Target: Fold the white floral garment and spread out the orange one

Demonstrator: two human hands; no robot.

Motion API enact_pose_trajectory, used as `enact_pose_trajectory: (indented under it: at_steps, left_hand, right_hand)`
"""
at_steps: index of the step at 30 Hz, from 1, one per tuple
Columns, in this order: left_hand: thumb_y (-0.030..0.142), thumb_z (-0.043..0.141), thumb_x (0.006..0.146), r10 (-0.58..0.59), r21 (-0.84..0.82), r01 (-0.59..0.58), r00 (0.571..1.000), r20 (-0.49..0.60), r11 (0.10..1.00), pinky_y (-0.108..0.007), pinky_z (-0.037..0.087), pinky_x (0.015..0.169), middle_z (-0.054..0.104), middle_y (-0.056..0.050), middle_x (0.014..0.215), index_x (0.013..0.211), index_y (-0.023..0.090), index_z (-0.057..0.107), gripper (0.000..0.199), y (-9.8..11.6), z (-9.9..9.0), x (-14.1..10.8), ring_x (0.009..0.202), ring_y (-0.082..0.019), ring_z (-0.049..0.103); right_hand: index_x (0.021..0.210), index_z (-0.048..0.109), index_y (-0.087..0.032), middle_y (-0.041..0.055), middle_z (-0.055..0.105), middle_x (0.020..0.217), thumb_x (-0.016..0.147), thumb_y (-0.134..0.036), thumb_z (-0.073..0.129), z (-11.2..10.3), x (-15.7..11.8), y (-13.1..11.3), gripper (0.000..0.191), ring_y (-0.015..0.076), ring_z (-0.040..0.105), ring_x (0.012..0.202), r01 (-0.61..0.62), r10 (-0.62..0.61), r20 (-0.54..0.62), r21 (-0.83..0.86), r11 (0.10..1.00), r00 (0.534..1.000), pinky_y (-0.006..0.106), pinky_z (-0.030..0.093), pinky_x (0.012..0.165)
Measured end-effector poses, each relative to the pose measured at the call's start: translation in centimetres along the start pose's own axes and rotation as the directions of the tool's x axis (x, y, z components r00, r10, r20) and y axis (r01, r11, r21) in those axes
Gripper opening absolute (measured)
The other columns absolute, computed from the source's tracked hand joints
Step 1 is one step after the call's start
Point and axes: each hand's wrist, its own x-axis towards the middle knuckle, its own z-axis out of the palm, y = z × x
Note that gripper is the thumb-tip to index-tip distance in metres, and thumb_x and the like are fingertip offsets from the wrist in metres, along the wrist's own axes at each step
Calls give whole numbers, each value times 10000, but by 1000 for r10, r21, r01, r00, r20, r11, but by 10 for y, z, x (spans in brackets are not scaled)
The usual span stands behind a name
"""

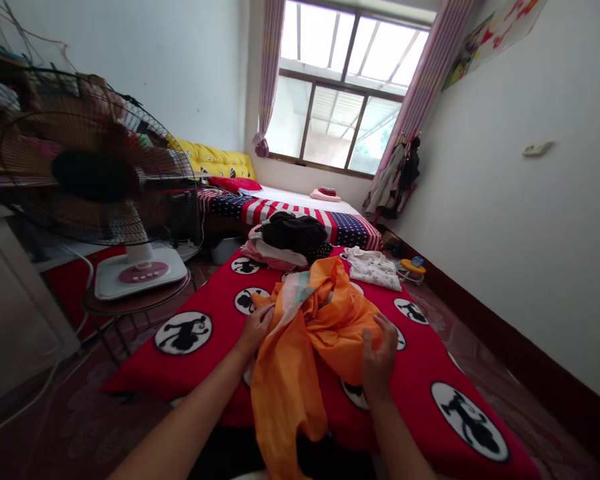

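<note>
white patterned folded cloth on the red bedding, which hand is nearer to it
Right. The right hand is on the near side of the white patterned cloth; the left hand is farther off, nearer the camera and left.

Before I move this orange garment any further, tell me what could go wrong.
The orange garment hangs over the near edge of the red cover, so its weight might drag more of it off. Its cloth lies twisted and bunched between the left hand and the right hand, so a pull could tighten the tangle. The dark clothes are heaped loosely just beyond it; a wide sweep might topple them.
</note>
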Motion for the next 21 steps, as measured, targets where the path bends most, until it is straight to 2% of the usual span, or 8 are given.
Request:
enact_pose_trajectory:
  at_steps: [3,6,9,11,13,15,18,21]
  left_hand:
    - [474,475,856,-1,-62,1,1000,1,998,-373,417,1031,665,-110,1203,1120,121,662,479,-1,-2,0,1159,-258,581]
    - [521,495,839,-17,-120,19,1000,18,993,-384,445,985,688,-112,1146,1055,120,688,494,0,-3,-1,1109,-274,600]
    - [593,536,789,-50,-184,56,998,42,981,-389,504,852,733,-111,935,880,117,715,517,1,-3,-1,934,-282,653]
    - [638,549,758,-72,-236,82,996,48,968,-382,520,776,729,-109,823,798,117,711,548,1,-2,-1,834,-275,667]
    - [662,537,752,-92,-297,101,995,45,950,-372,526,741,727,-115,808,803,118,712,574,0,-1,-1,793,-264,674]
    - [668,512,764,-113,-353,114,993,23,929,-362,532,719,727,-118,821,847,123,712,586,-2,-2,-1,766,-249,679]
    - [653,514,775,-144,-406,117,989,-36,906,-344,536,681,723,-113,822,883,127,697,567,-4,-4,1,731,-231,677]
    - [637,561,754,-160,-431,110,984,-83,896,-327,540,673,724,-115,868,916,122,685,554,-7,-7,4,762,-229,680]
  right_hand:
    - [1214,507,-220,101,515,1305,867,-243,486,23,0,-41,349,228,453,1258,190,-192,247,31,981,950,438,357,1076]
    - [1378,397,-248,105,302,1503,779,-103,490,53,4,-69,624,246,423,1306,259,-200,481,-58,964,854,387,427,1016]
    - [1484,222,-345,93,153,1574,688,-24,525,81,5,-84,911,262,557,1176,361,-111,738,-188,913,666,326,509,836]
    - [1479,243,-356,115,335,1498,676,-33,572,95,4,-90,926,260,634,1033,399,-50,849,-194,896,525,327,507,782]
    - [1367,464,-267,130,573,1257,686,-67,610,104,3,-95,725,257,663,912,366,-23,886,-167,915,463,353,496,776]
    - [1067,662,-168,106,670,955,683,-92,628,108,7,-99,393,250,661,823,303,-25,879,-137,943,475,360,488,757]
    - [728,660,-138,31,623,661,676,-138,629,101,37,-100,60,189,624,680,206,-47,840,-78,975,541,293,476,668]
    - [863,645,-127,11,594,649,820,-286,469,77,96,-85,241,133,564,582,53,-21,696,-24,998,718,239,450,554]
